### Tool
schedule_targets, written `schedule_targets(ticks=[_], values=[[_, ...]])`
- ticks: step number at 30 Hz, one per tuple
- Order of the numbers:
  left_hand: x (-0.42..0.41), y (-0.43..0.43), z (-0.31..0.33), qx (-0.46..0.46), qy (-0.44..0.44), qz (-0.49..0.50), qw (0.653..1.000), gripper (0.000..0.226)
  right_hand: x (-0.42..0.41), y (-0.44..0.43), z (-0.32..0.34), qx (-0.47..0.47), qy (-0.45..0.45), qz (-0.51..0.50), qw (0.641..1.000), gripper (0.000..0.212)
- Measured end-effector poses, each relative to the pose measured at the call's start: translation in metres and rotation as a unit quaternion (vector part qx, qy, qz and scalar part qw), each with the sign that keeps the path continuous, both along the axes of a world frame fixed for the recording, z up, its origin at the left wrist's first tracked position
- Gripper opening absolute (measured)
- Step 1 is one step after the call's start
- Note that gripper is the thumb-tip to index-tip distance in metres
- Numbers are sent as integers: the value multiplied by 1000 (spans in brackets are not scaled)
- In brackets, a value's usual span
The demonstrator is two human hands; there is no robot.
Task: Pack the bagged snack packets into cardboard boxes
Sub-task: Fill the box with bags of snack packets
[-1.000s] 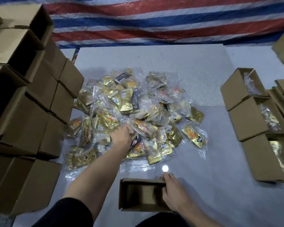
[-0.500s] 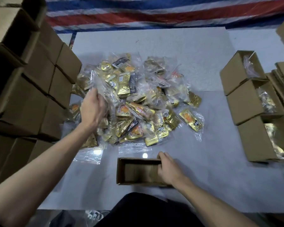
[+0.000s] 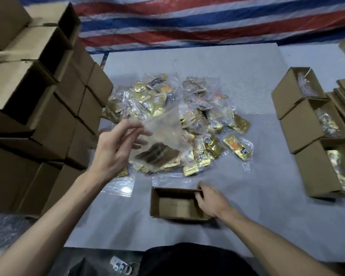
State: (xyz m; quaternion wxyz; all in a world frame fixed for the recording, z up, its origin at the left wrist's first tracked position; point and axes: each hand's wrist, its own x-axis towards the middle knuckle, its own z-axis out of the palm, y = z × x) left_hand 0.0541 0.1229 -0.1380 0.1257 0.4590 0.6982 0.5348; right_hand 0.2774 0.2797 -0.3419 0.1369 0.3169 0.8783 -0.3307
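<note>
Grey surface point(image 3: 267, 216) carrying heap of gold snack packets point(image 3: 207, 120), striped tarp point(image 3: 187, 22) hanging far. Left grip point(image 3: 112, 154) pinching corner of clear plastic bag of packets point(image 3: 161, 144) above heap, far-left of small open brown cardboard box point(image 3: 153, 204). Right grip point(image 3: 209, 200) curling over box's far-right rim. Bag's likely path: near, rightward.

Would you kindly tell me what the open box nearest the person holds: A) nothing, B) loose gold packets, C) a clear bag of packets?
A: the open box shows only bare cardboard inside, while the left hand holds the clear bag above the pile.
</note>
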Motion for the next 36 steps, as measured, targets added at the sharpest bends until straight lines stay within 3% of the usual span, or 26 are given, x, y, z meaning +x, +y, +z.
schedule_targets(ticks=[4, 11, 14, 19, 26, 29, 33, 34, 36], values=[[25, -3, -2, -34, -34, -80, 996, 34, 3, 2, 4, -8, -16, 0, 1000, 30], [54, -6, -37, -135, -9, -178, 975, 27, 7, 5, 4, -1, -24, 23, 999, 31], [59, -10, -64, -183, 31, -175, 967, 27, 5, 4, 3, 4, -30, 25, 999, 32], [64, -19, -92, -249, 95, -172, 948, 26, 3, 5, 4, -10, -32, 30, 999, 12], [65, -5, -100, -340, 56, -185, 920, 16, 0, 7, 5, -27, -42, 40, 998, 22], [72, 3, -122, -398, 92, -112, 906, 15, 0, 9, 3, -25, -36, 47, 998, 16], [95, 3, -144, -338, 173, -16, 925, 12, 1, 8, 1, -22, -29, 44, 998, 12], [102, -1, -148, -320, 213, -19, 923, 5, 1, 8, 0, -21, -30, 44, 998, 12], [117, -8, -156, -337, 254, -44, 905, 12, 0, 7, 0, -17, -30, 41, 999, 12]])
